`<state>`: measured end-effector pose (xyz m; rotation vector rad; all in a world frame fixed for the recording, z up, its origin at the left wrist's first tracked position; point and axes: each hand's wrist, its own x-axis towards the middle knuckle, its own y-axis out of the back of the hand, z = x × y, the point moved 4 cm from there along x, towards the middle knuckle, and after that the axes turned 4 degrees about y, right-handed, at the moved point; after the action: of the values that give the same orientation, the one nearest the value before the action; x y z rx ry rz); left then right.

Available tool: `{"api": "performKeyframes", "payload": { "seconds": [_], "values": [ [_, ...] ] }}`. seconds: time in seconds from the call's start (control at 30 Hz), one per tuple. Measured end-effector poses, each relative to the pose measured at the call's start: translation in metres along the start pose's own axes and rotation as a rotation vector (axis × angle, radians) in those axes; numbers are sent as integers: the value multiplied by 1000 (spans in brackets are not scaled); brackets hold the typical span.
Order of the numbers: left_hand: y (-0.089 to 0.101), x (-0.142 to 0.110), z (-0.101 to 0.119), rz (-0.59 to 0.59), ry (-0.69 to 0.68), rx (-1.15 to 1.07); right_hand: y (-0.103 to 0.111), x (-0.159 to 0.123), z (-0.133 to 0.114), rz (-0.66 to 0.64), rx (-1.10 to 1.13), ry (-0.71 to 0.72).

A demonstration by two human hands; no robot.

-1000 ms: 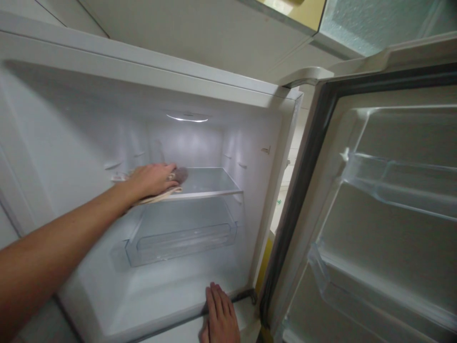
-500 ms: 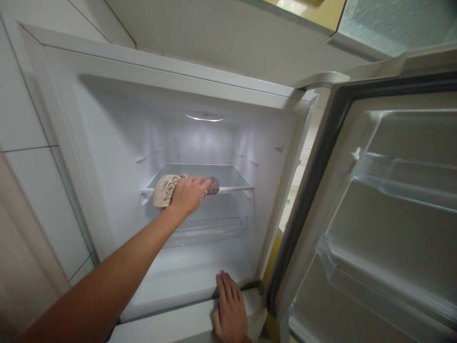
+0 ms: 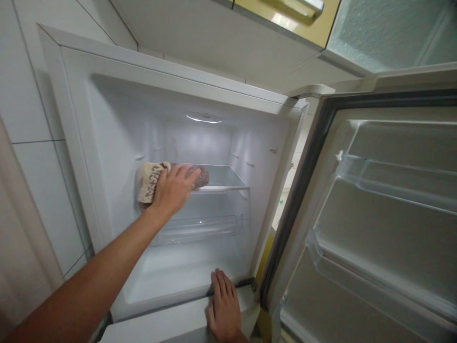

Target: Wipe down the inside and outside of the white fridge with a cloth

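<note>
I look into an open, lit fridge compartment. My left hand point(image 3: 173, 188) reaches in and presses a beige and brown patterned cloth point(image 3: 148, 181) onto the front left of the glass shelf point(image 3: 223, 183), fingers curled over the cloth. My right hand point(image 3: 223, 307) lies flat with fingers together on the bottom front ledge of the fridge point(image 3: 167, 328), holding nothing. Under the shelf sits a clear plastic drawer point(image 3: 200, 227).
The fridge door point(image 3: 378, 219) stands wide open on the right, with clear door bins point(image 3: 396, 178). White tiled wall point(image 3: 24, 119) lies to the left. A yellow cabinet with a handle point(image 3: 296, 9) is above.
My left hand has slid the cloth from mid-shelf back toward the shelf's left end. The view shifted slightly. My right hand stays on the ledge.
</note>
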<state>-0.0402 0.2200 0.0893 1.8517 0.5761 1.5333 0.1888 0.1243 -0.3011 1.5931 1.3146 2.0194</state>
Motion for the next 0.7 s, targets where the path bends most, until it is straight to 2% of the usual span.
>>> {"api": "performKeyframes", "payload": {
  "seconds": [0.03, 0.1, 0.17, 0.2, 0.3, 0.4, 0.43, 0.5, 0.6, 0.63, 0.7],
  "values": [
    [-5, 8, -12, -68, 76, -24, 1, 0, 0, -6, 1, -2],
    [-20, 26, -32, -294, 204, -88, 1, -1, 0, -24, 5, -6],
    [-33, 43, -39, -474, 256, -136, 0, -2, 0, -39, 18, -16],
    [-36, 50, -36, -514, 245, -148, 0, -3, -1, -44, 31, -25],
    [-41, 62, -12, -520, 142, -180, 0, 2, -3, -76, 89, -90],
    [-42, 63, 8, -501, 55, -234, 14, 26, -4, -147, 159, -236],
    [-42, 62, 10, -499, 40, -250, 24, 41, -5, -141, 182, -281],
    [-43, 60, 8, -505, 37, -270, 57, 79, -7, -41, 209, -316],
    [-45, 61, -6, -523, 71, -272, 118, 148, -9, 157, 135, -228],
    [-46, 62, -11, -528, 86, -265, 135, 171, -10, 158, 86, -178],
    [-48, 63, -24, -539, 116, -240, 154, 213, -10, 36, -7, -70]
  ]
}}
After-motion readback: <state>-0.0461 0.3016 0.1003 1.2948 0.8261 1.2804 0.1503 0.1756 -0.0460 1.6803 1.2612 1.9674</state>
